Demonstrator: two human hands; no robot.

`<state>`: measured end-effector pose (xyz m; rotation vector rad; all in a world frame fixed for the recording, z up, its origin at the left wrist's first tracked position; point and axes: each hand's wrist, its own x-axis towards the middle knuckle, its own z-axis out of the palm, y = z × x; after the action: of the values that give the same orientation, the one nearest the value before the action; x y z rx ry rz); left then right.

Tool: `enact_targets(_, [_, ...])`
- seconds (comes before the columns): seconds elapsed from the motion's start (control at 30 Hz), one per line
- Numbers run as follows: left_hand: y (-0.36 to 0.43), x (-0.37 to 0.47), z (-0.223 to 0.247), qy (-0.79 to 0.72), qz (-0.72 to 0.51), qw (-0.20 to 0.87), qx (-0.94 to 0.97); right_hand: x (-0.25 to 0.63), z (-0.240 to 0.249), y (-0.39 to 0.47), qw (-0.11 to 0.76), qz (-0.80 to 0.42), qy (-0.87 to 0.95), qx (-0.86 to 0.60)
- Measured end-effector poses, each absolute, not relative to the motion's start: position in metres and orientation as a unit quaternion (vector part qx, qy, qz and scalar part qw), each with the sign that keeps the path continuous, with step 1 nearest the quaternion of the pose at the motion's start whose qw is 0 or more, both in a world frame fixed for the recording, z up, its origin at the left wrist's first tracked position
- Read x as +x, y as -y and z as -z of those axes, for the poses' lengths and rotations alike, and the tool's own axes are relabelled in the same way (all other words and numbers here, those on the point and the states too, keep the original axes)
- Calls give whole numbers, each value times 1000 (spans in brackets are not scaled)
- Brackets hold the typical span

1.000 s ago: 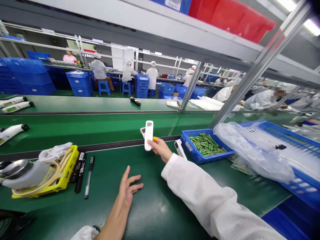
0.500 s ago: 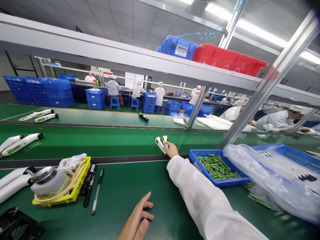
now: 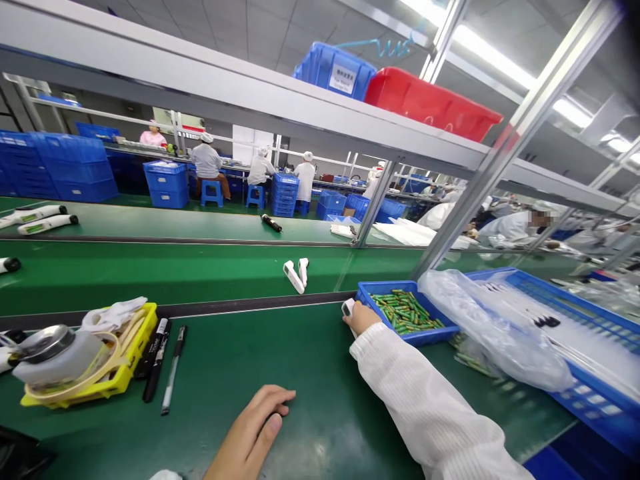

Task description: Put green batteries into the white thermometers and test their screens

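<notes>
Gripping white device (image 3: 348, 307), right hand (image 3: 364, 319) beside bin's edge (image 3: 429, 335).

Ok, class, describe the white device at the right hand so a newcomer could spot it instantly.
On the dark green worktop, find the blue bin of green cylinders. Just left of it, the right hand grasps the white device. Unlike the white pair on the brighter green strip, this one is held.
</notes>
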<state>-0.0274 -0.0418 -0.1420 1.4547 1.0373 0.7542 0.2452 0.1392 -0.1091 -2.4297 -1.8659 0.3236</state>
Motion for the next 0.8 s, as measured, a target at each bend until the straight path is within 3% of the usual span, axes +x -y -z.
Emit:
enact_targets(0.17, [42, -26, 141, -448, -307, 533, 648, 240, 116, -121, 133, -258, 623, -726])
enact_targets(0.4, [41, -28, 147, -449, -360, 490, 655, 194, 112, -63, 288, -531, 612, -511])
enact_targets(0.67, [40, -31, 154, -457, -483, 482, 570, 140, 127, -19, 344, -701, 537, -319])
enact_targets(0.8, [38, -33, 149, -429, -513, 484, 565, 131, 139, -2, 323, -743, 519, -272])
